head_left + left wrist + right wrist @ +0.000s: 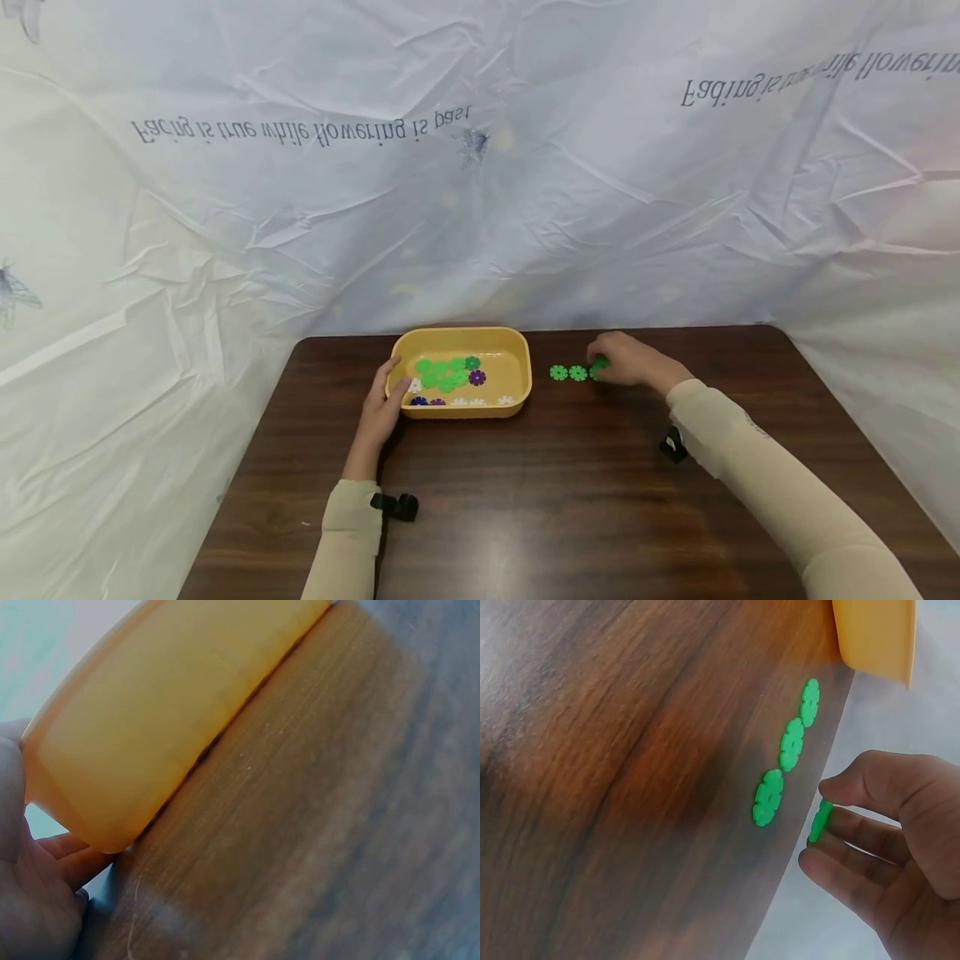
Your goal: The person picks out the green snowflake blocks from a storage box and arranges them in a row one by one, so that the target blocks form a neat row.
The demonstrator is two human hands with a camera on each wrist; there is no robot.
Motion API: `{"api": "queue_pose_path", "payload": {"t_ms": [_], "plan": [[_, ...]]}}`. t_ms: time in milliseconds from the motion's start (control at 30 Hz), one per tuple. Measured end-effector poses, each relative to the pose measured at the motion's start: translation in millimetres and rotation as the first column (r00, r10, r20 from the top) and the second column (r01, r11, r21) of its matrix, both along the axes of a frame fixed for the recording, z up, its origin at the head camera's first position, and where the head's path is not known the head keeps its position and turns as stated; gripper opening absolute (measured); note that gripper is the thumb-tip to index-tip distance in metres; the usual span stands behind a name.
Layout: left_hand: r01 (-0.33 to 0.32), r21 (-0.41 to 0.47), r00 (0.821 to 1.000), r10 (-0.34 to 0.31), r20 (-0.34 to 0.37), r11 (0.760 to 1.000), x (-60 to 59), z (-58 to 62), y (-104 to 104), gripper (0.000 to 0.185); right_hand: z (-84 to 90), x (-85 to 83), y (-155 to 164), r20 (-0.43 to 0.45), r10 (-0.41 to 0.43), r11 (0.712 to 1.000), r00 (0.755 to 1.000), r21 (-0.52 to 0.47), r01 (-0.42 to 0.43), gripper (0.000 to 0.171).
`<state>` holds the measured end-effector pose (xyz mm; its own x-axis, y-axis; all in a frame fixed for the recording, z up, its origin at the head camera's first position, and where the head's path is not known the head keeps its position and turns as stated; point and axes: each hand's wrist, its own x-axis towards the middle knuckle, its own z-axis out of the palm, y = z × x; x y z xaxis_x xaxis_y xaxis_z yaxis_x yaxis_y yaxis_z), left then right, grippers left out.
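My left hand [380,410] grips the left end of a yellow plastic basin [519,367], thumb over the rim and fingers against the outside, as the left wrist view also shows. Inside the basin lie several green snowflake discs [442,372], plus purple, white and dark blue ones. To its right, three green snowflake discs [791,745] form a row on the table, edge to edge or nearly so. My right hand [633,360] is over the row's right end. Between its thumb and fingers it pinches another green snowflake disc [820,820], held above the table.
The brown wooden table [510,500] has its back edge close behind the basin and the row. A pale printed cloth [480,208] hangs behind the table and along both sides. Black wrist mounts [396,506] sit on both sleeves.
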<state>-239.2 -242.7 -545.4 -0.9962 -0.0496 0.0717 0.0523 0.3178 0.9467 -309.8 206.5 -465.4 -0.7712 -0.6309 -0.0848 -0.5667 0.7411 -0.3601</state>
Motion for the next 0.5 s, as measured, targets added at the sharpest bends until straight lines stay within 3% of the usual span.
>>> {"api": "queue_pose_path", "payload": {"t_ms": [500], "plan": [[0.004,0.003,1.0,-0.004,0.006,1.0,-0.1,-0.2,-1,0.052,-11.2,2.4,15,0.019,-0.035,0.999,0.999,0.032,0.034,0.018]]}}
